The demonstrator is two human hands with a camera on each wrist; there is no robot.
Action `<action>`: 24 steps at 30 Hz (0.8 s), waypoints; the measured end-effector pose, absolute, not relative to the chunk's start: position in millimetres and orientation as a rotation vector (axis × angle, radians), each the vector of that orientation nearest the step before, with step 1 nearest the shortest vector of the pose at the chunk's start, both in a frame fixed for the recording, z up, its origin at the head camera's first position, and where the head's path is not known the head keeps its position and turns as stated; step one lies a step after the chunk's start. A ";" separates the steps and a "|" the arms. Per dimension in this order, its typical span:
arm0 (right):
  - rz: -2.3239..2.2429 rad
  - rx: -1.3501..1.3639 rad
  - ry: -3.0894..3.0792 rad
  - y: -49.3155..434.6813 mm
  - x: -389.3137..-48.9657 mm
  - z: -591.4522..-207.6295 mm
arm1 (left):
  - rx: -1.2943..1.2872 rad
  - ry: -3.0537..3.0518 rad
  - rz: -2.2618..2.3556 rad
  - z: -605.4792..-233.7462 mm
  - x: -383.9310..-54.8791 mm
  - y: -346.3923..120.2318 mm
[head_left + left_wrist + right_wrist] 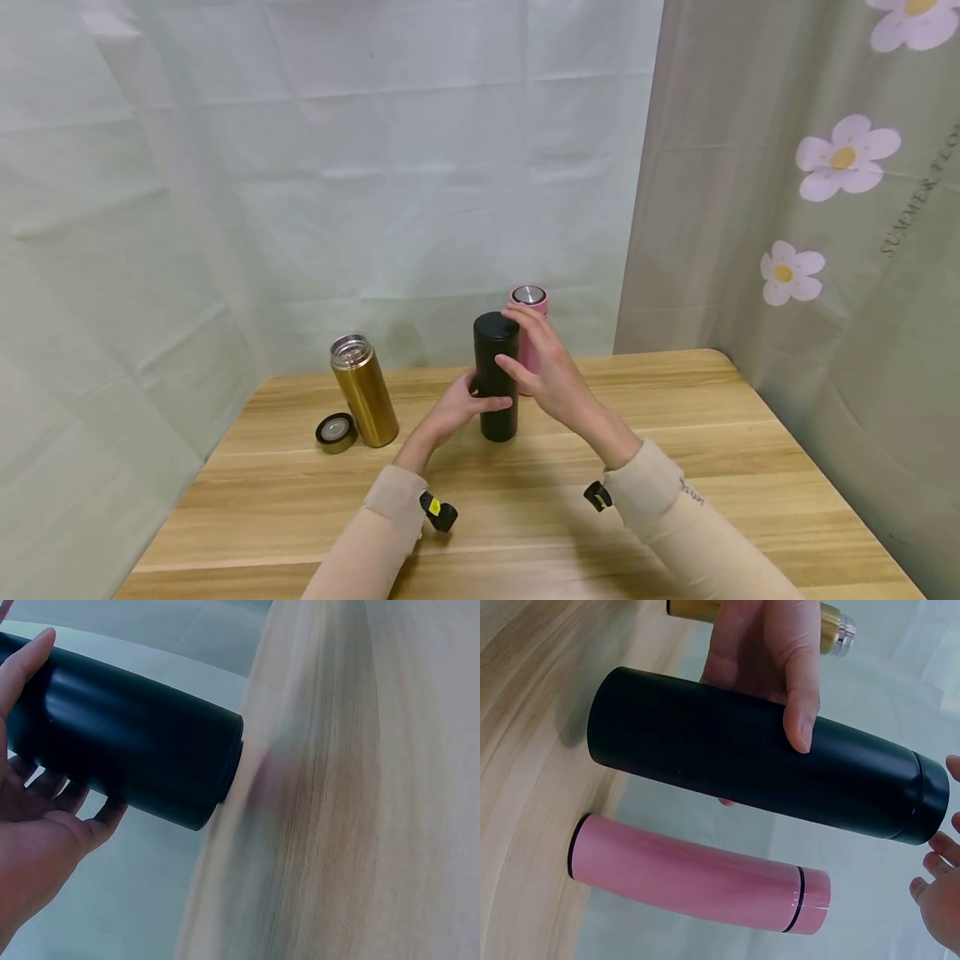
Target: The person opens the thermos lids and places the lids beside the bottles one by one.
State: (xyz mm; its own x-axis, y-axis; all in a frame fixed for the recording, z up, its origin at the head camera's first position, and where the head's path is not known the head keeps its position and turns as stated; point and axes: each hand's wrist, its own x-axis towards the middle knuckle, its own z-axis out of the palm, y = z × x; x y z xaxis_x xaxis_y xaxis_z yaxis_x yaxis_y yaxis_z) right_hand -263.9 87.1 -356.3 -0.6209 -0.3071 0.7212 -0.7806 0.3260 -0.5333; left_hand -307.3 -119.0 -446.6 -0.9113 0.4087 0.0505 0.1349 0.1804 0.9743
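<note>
Fingers of our left hand (459, 408) grip the black bottle (491, 380) near the table's (675, 425) far edge; our right hand (553, 375) spreads beside its lid (928, 799).

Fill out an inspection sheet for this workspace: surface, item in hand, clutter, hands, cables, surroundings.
Surface: table, light wood grain.
Job's things: black bottle, closed, in the left hand.
Clutter: gold bottle, standing open; its lid beside it on the table; pink bottle, closed, standing behind the black bottle in the head view.
Left hand: grips the black bottle's body.
Right hand: at the black bottle's upper end; whether it touches is unclear.
Cables: nothing seen.
Surroundings: pale cloth behind the table; grey-beige curtain with flowers and lettering to the right.
</note>
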 end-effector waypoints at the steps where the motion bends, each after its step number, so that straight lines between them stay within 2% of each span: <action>1: 1.252 0.955 -2.098 87.1 -263.5 -355.9 | 0.528 2.233 1.805 -445.9 -306.1 -119.0; 15: 1.574 0.837 -2.213 93.2 -259.2 -346.9 | 0.550 2.219 1.806 -435.8 -287.6 -116.0; 24: 1.873 0.901 -2.182 105.7 -258.1 -341.2 | 0.570 2.214 1.829 -426.5 -275.4 -109.6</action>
State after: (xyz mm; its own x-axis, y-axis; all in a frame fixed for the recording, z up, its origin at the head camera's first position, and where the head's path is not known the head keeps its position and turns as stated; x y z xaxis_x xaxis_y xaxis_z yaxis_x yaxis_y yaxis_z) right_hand -258.1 105.7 -341.2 -0.8137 -0.3520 0.4626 -0.5107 0.0529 -0.8581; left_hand -275.4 -109.6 -426.5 -0.9023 0.4234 0.0804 0.1589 0.1534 0.9753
